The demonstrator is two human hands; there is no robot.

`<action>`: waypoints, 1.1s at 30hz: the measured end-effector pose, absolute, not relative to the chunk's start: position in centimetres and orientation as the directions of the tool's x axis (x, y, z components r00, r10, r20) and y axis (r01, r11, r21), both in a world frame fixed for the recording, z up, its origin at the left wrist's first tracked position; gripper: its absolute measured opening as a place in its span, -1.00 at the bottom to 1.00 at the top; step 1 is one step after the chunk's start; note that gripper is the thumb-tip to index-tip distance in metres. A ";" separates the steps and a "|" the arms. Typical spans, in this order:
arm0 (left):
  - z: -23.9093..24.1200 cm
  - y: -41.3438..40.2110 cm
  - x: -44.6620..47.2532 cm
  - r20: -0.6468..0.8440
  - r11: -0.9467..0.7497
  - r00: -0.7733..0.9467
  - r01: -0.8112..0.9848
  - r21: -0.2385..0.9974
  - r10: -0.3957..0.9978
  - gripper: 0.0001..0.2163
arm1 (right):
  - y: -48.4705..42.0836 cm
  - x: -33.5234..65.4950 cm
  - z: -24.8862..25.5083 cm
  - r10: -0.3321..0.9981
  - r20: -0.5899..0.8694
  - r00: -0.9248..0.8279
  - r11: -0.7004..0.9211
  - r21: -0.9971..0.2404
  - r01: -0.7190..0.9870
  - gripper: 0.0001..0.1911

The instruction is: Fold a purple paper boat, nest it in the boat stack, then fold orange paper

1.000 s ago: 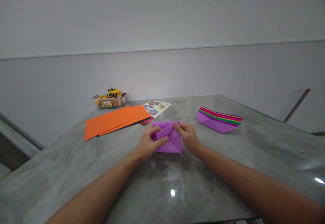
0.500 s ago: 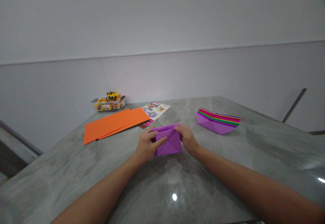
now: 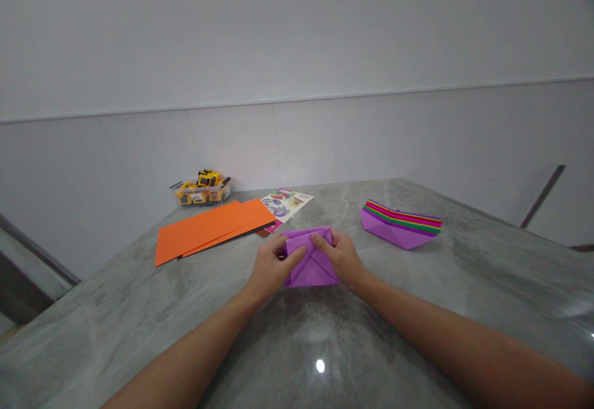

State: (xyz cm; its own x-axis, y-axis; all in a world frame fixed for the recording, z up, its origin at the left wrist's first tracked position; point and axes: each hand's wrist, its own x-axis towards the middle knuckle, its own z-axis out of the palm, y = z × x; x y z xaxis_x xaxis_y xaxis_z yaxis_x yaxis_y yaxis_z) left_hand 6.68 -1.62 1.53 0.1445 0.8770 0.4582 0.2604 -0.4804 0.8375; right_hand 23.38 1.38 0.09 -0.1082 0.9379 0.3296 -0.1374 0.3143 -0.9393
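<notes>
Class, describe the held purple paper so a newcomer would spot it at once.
Start at the grey table and find the left hand and right hand near mid-view. Both hold the folded purple paper; unlike the striped purple piece off to the right, it shows no coloured stripes.

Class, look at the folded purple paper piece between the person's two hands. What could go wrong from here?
1. The left hand and right hand both grip the folded purple paper piece; uneven pulling might tear it.
2. Their thumbs lie on its near face, so pressing hard could add a stray crease.
3. A purple, boat-shaped paper piece with a striped rim sits beyond the right forearm; a wide swing might knock it.
</notes>
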 end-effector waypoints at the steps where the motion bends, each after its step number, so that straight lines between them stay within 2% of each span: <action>1: 1.4 -1.6 6.8 0.436 -0.465 0.167 0.235 0.853 0.884 -0.77 | 1.6 23.4 0.0 0.942 0.325 -0.084 0.311 -0.940 -0.143 -0.65; 5: 1.0 -1.6 6.9 0.425 -0.456 0.176 0.213 0.864 0.888 -0.75 | 2.0 23.8 0.1 0.947 0.316 -0.053 0.306 -0.940 -0.150 -0.64; 8: 1.1 -1.4 6.6 0.426 -0.448 0.146 0.188 0.874 0.893 -0.77 | 1.9 24.4 1.0 0.877 0.479 -0.043 0.480 -0.877 0.019 -0.63; 10: 1.4 -1.3 6.3 0.449 -0.471 0.147 0.205 0.858 0.881 -0.79 | 1.6 25.1 1.9 0.725 0.686 -0.061 0.674 -0.689 0.266 -0.50; 12: 1.8 -1.2 6.0 0.504 -0.523 0.142 0.286 0.803 0.852 -0.82 | 1.3 25.7 2.9 0.564 0.817 -0.121 0.760 -0.457 0.462 -0.43; 14: 2.1 -1.4 5.9 0.573 -0.575 0.144 0.412 0.707 0.807 -0.81 | 1.1 26.2 3.6 0.484 0.854 -0.190 0.775 -0.317 0.547 -0.40; 16: 2.3 -1.7 6.0 0.614 -0.619 0.198 0.496 0.609 0.764 -0.79 | 1.0 26.4 3.8 0.468 0.835 -0.289 0.809 -0.273 0.521 -0.49; 19: 2.4 -2.2 6.3 0.611 -0.680 0.321 0.486 0.550 0.723 -0.82 | 0.9 26.2 3.4 0.479 0.749 -0.457 0.872 -0.346 0.347 -0.66; 23: 2.4 -2.3 6.4 0.598 -0.688 0.343 0.416 0.594 0.724 -0.81 | 1.1 25.7 2.5 0.523 0.661 -0.538 0.843 -0.496 0.210 -0.78; 26: 2.3 -1.9 6.4 0.570 -0.622 0.249 0.313 0.718 0.783 -0.90 | 1.2 25.5 2.5 0.583 0.675 -0.453 0.793 -0.593 0.137 -0.78; 29: 2.2 -1.6 6.5 0.518 -0.523 0.081 0.180 0.833 0.852 -0.88 | 1.2 25.5 2.8 0.680 0.660 -0.318 0.711 -0.699 0.070 -0.76; 33: 2.3 -1.6 6.7 0.501 -0.500 0.005 0.089 0.861 0.865 -0.83 | 1.0 25.3 2.9 0.751 0.602 -0.273 0.630 -0.776 0.021 -0.73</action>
State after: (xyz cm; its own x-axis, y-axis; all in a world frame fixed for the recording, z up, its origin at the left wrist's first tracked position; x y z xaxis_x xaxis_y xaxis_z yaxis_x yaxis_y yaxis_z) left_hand 6.70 -1.63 2.29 0.0053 0.8651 0.5015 0.0891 -0.4999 0.8615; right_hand 25.30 0.99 2.91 -0.2725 0.7508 0.6017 0.0208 0.6298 -0.7765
